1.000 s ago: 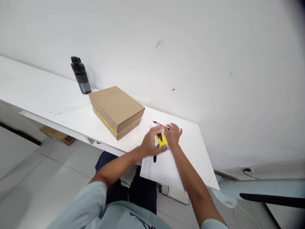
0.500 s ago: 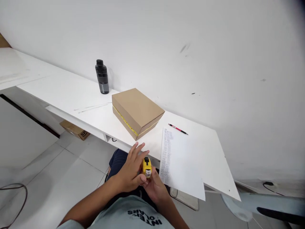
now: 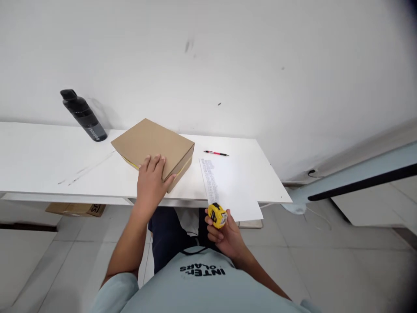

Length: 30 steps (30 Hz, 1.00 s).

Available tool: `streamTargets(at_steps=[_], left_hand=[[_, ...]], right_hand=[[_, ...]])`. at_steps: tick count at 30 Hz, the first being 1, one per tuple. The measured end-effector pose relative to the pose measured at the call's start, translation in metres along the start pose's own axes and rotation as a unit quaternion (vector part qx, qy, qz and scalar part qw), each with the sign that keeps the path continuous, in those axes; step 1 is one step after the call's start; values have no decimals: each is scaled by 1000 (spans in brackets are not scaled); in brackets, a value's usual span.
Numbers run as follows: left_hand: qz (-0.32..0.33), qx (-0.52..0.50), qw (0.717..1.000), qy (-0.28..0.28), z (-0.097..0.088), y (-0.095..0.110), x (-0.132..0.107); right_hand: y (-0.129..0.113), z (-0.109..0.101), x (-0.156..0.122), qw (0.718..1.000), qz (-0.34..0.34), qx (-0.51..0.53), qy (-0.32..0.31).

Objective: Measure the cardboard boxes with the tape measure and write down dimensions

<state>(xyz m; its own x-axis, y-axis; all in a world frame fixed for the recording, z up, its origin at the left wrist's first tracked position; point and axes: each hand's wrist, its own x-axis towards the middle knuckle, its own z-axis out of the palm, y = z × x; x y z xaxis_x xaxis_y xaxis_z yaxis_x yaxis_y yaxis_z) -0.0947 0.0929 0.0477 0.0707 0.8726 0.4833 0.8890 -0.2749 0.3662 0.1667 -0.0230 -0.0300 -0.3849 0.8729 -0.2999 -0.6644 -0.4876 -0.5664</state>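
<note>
My left hand [image 3: 150,180] lies flat on the near corner of a brown cardboard box [image 3: 153,143] that rests on the white table [image 3: 48,161]; its fingers are stretched out on the lid. A thin yellow band runs round the box's side. My right hand [image 3: 224,234] is below the table's front edge, near my lap, closed on a yellow tape measure [image 3: 216,215]. A white sheet of paper [image 3: 228,189] with a column of writing lies just above that hand, overhanging the table edge. A red pen [image 3: 216,153] lies beyond the sheet.
A black bottle [image 3: 83,115] stands at the back left of the table against the white wall. A cardboard box [image 3: 75,210] lies on the tiled floor under the table. A pale chair part [image 3: 352,178] juts in from the right.
My left hand let go of the tape measure and moved up onto the box. The right hand keeps the tape measure low by my lap. The view swung to the right.
</note>
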Motion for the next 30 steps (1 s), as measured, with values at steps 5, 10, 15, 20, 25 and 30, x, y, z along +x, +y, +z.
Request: streamTargets(at_steps=[5, 10, 15, 20, 25, 30], left_hand=[[131, -117, 974, -140, -36, -28, -15], [169, -102, 974, -115, -55, 4, -36], [262, -93, 960, 28, -52, 62, -75], [304, -115, 942, 81, -36, 73, -85], [272, -72, 947, 153, -42, 35, -87], [26, -145, 937, 317, -44, -16, -85]], right_hand=[[-22, 5, -1, 998, -59, -20, 13], [-32, 23, -2, 990, -127, -52, 15], [-24, 46, 4, 984, -130, -119, -21], [-13, 56, 14, 975, -138, -165, -51], [-27, 56, 12, 946, -226, -231, 10], [-85, 19, 28, 858, -411, -257, 166]])
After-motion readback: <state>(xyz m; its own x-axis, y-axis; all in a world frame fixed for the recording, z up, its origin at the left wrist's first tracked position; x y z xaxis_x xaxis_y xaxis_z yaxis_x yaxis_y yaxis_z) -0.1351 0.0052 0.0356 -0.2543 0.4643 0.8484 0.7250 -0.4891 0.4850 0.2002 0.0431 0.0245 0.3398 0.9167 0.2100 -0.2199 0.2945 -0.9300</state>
